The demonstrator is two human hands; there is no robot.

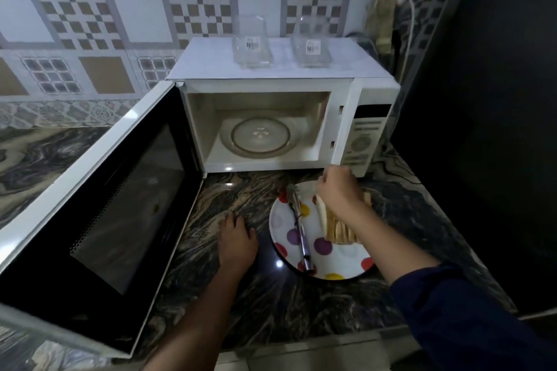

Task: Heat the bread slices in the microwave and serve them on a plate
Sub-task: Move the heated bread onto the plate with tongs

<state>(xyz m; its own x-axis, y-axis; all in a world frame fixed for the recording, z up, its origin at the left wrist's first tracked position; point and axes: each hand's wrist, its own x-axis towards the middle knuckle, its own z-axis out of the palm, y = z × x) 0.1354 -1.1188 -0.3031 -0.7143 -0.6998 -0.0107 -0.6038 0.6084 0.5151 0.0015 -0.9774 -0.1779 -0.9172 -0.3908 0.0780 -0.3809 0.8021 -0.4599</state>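
Note:
A white microwave [364, 129] stands against the tiled wall, its door [99, 205] swung wide open to the left. Inside, the glass turntable [259, 137] is bare. In front of it a white plate with coloured dots [322, 247] holds several bread slices [339, 227] and metal tongs [298, 220]. My right hand [337, 187] hovers over the plate's far edge above the bread, fingers curled; whether it grips anything is hidden. My left hand [238, 238] rests flat on the counter just left of the plate, fingers spread.
Two clear glass containers [251, 42] [310, 42] sit on top of the microwave. The dark marbled counter [271, 304] ends near my body. A dark wall rises at the right; a white cable [410, 27] hangs by it.

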